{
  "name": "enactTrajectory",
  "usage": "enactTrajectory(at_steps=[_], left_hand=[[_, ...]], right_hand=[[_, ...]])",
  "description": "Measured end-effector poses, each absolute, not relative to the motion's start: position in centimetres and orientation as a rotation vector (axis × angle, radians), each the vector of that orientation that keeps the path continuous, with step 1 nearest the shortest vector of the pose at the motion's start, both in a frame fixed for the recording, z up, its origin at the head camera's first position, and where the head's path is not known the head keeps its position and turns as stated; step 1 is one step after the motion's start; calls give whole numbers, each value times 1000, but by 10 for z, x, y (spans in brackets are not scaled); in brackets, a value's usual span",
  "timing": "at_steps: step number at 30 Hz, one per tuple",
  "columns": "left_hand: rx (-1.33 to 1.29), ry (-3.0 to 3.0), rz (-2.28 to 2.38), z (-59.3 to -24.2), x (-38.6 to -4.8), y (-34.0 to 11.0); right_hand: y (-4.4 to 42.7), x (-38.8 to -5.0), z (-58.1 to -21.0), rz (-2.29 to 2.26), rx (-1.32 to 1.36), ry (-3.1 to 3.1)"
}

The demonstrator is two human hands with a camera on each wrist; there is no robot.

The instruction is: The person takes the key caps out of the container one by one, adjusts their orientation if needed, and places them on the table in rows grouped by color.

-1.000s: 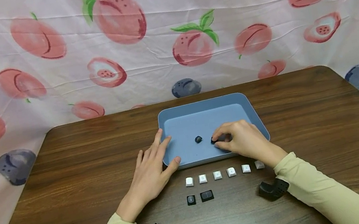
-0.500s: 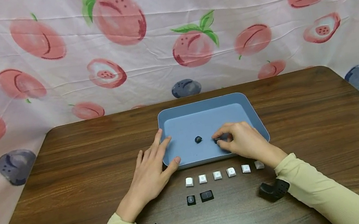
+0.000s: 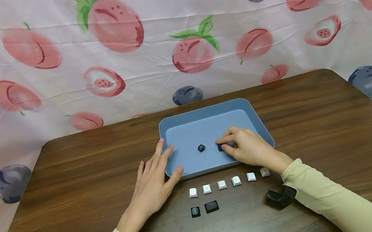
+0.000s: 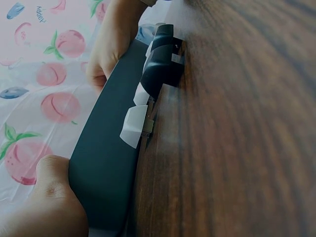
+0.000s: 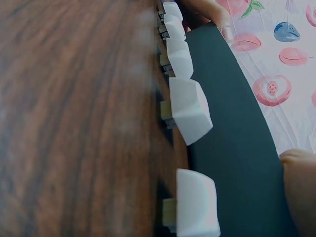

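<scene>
Over the blue tray (image 3: 213, 165), my right hand (image 3: 247, 146) pinches a black keycap (image 3: 220, 147) between thumb and fingers; part of it is hidden behind them. A second black keycap (image 3: 201, 148) lies tipped on the tray floor to the left. My left hand (image 3: 151, 184) rests at the tray's left rim with its fingers spread. In the left wrist view, the left thumb (image 4: 54, 187) touches the tray's outer wall (image 4: 106, 148). The right wrist view hides the pinched keycap behind that wall.
In front of the tray runs a row of several white keycaps (image 3: 222, 184), with switches beneath them. Nearer still lie a small black keycap (image 3: 195, 211) and a wider black keycap (image 3: 211, 206). All stand on the wooden table (image 3: 89, 182), before a fruit-print cloth (image 3: 148, 68).
Within the right fingers the black keycap has shifted, and more of its dark face shows now. My left hand keeps its place at the tray. The head view has swung slightly.
</scene>
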State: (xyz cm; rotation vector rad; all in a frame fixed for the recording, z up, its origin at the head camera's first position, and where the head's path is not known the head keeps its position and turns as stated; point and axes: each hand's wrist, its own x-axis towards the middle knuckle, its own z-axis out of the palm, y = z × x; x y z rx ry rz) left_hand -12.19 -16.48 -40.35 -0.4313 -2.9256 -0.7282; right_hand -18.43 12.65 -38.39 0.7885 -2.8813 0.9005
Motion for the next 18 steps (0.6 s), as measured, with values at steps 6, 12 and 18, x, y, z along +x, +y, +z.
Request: enactTrajectory(at_steps=[6,12,18], left_hand=[[-441,-2929,-734,-406,-121,-166],[-433,-2931,-733,-406,-121,-166],[-437,-2932,-730,-404,-121,-166]], right_hand=[[126,-184,-388,900,806,-2870],[125,-185,-385,917,781,-2830],[124,-185,-383,942,627,-2909]])
